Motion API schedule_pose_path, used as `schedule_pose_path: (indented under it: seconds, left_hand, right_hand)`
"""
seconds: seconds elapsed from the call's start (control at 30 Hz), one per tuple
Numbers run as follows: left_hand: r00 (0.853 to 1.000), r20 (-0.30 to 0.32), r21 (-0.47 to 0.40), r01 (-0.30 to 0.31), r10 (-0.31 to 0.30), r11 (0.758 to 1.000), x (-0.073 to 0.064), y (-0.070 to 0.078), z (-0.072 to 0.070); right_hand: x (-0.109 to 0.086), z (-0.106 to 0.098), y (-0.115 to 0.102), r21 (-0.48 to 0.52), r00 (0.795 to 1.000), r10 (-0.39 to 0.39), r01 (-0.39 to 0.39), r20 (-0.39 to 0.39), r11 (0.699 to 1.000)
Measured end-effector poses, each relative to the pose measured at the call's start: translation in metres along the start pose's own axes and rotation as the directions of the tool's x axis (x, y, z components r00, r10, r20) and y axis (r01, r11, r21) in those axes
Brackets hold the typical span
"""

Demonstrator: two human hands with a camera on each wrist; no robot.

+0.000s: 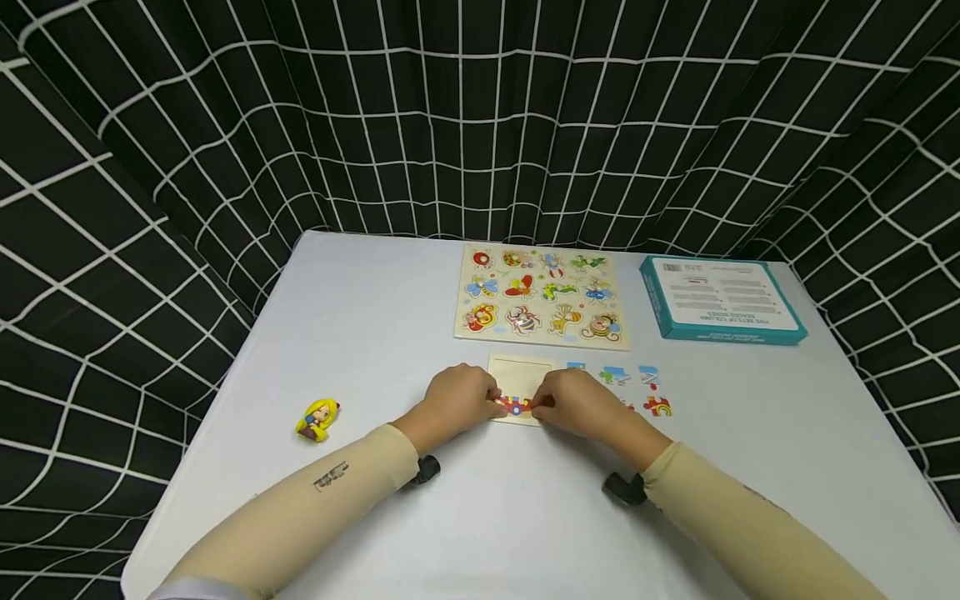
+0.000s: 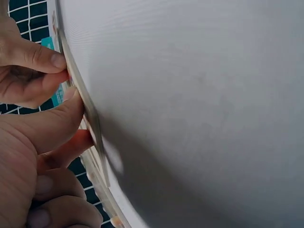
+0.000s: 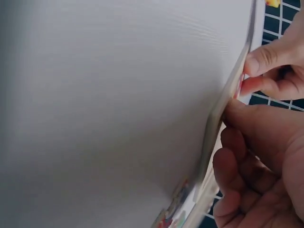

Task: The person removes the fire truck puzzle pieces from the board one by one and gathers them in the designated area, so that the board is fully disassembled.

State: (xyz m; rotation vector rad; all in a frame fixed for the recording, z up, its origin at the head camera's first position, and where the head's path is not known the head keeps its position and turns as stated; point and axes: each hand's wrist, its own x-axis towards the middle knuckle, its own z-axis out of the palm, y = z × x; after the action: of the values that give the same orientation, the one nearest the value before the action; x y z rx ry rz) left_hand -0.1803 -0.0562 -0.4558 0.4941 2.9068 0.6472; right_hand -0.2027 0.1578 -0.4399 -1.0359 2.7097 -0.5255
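Observation:
In the head view both hands meet over a small wooden puzzle tray on the white table. My left hand pinches the left end of a red, yellow and blue jigsaw puzzle piece at the tray's near edge. Thumb and index finger of my right hand grip its right end. The left wrist view shows the left thumb close over the tray's rim, edge on. From the right wrist, the right thumb bends at the same rim, and the fingertips partly hide the piece.
Loose jigsaw pieces lie right of the tray, some behind the right hand. Beyond stands an insect puzzle board, with a teal box to its right. A yellow-haired figurine lies at the left.

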Motion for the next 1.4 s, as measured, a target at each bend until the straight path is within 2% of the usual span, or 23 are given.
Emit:
schedule_pose_path:
  seconds: [0.1,0.23,0.33,0.53,0.7,0.87,1.07,1.17,1.3,1.4]
  left_hand:
    - [1.000,0.017,0.015,0.008,-0.008,1.000,0.003,0.004,0.002]
    - [0.999,0.025,0.020,0.027,-0.028,0.999,0.002,0.003,0.003]
    - [0.999,0.021,0.012,0.039,-0.039,0.999,0.001,0.001,0.001]
    - [0.998,-0.006,0.017,0.059,-0.059,0.998,0.001,-0.003,-0.005]
    - [0.998,0.004,-0.011,0.067,-0.067,0.998,0.000,-0.005,-0.001]
    - [0.998,-0.002,-0.012,0.069,-0.069,0.998,-0.003,-0.006,0.000]
    - [1.000,0.003,0.008,0.027,-0.027,1.000,-0.003,-0.007,-0.003]
    - [1.000,0.016,0.004,0.012,-0.013,1.000,-0.002,-0.008,-0.001]
    - [0.999,0.048,-0.025,-0.008,0.009,1.000,-0.002,-0.009,0.002]
    - [0.996,0.093,-0.044,-0.007,0.011,0.999,-0.002,-0.011,0.001]
  right_hand:
    - [-0.001,-0.003,0.004,0.000,1.000,-0.024,0.024,0.000,1.000]
    - [-0.004,-0.012,0.008,-0.009,0.998,-0.048,0.048,-0.037,0.999]
    - [-0.012,-0.023,0.015,0.008,0.998,-0.029,0.029,-0.052,1.000]
    - [-0.052,-0.037,0.045,0.066,0.999,0.051,-0.050,-0.012,0.997]
    - [-0.089,-0.037,0.070,0.103,0.998,0.040,-0.045,0.051,0.994]
    - [-0.104,-0.037,0.083,0.126,0.994,0.084,-0.093,0.071,0.988]
    - [-0.104,-0.040,0.087,0.071,0.990,0.074,-0.083,0.116,0.994]
    - [-0.096,-0.044,0.080,0.060,0.994,0.065,-0.070,0.083,0.996]
    - [-0.071,-0.040,0.056,0.029,0.997,0.066,-0.067,0.033,0.997]
    - [-0.044,-0.030,0.034,0.005,0.999,0.028,-0.028,0.034,1.000]
